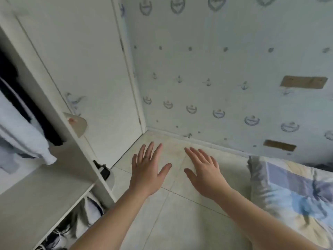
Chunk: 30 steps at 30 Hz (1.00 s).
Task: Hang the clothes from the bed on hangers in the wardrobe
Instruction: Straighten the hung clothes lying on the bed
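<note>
Both arms reach in from the bottom of the frame, side by side over the floor. The left hand is in the middle, flat, palm down, fingers spread wide. It holds nothing and touches nothing. A thin ring sits on one finger. The right hand is just beside it, also flat and spread, also holding nothing. I think the hands are held out bare like this to show they are free and ready to pick something up.

At the lower left, shoes sit under a shelf. At the lower right is a corner of the bed with a blue and yellow cover. No clothes show on the part we can see.

At the left edge is the wardrobe, open, with a pale blue cloth and dark clothes hanging inside, so it seems that is where clothes go. I cannot make out a hanger.

Far back is a wall with little anchors on it
</note>
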Tool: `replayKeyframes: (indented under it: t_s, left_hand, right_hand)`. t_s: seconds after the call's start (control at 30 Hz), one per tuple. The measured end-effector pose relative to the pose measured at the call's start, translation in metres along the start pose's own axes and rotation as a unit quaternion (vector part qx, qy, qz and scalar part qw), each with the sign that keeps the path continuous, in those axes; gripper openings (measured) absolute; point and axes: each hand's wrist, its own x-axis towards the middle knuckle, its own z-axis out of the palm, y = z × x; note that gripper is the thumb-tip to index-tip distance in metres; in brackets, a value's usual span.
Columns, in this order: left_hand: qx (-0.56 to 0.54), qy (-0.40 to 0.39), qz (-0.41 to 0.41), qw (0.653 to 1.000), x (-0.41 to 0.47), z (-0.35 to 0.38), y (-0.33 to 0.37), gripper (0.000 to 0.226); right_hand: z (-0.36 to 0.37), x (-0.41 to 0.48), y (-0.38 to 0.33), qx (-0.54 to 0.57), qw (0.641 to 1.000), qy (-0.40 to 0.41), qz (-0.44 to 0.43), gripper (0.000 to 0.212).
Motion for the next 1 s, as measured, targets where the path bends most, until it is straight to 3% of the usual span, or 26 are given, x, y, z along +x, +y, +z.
replayKeyframes:
  t_s: [0.2, 0.33, 0.47, 0.63, 0.77, 0.93, 1.0]
  left_hand:
    - [0.035, 0.209, -0.034, 0.977, 0.020, -0.145, -0.114, 0.074]
    - [0.053, 0.337, -0.032, 0.939, 0.022, -0.244, -0.166, 0.068]
    - [0.099, 0.413, -0.061, 0.903, 0.025, -0.335, -0.209, 0.067]
    - [0.183, 0.468, -0.091, 0.860, 0.028, -0.430, -0.257, 0.067]
    - [0.239, 0.460, -0.142, 0.843, 0.031, -0.489, -0.292, 0.072]
    - [0.265, 0.438, -0.210, 0.833, 0.045, -0.552, -0.329, 0.085]
    - [0.259, 0.443, -0.227, 0.828, 0.053, -0.573, -0.343, 0.087]
  right_hand:
    - [-0.012, 0.118, -0.155, 0.009, 0.976, 0.084, -0.199, 0.061]
    - [-0.035, 0.173, -0.259, 0.031, 0.934, 0.146, -0.325, 0.057]
    - [-0.061, 0.219, -0.356, 0.034, 0.878, 0.188, -0.440, 0.056]
    - [-0.098, 0.276, -0.461, 0.047, 0.814, 0.242, -0.525, 0.057]
    - [-0.123, 0.320, -0.531, 0.043, 0.771, 0.284, -0.568, 0.057]
    - [-0.159, 0.373, -0.609, 0.031, 0.742, 0.318, -0.589, 0.055]
    - [-0.178, 0.391, -0.638, 0.013, 0.748, 0.315, -0.584, 0.055]
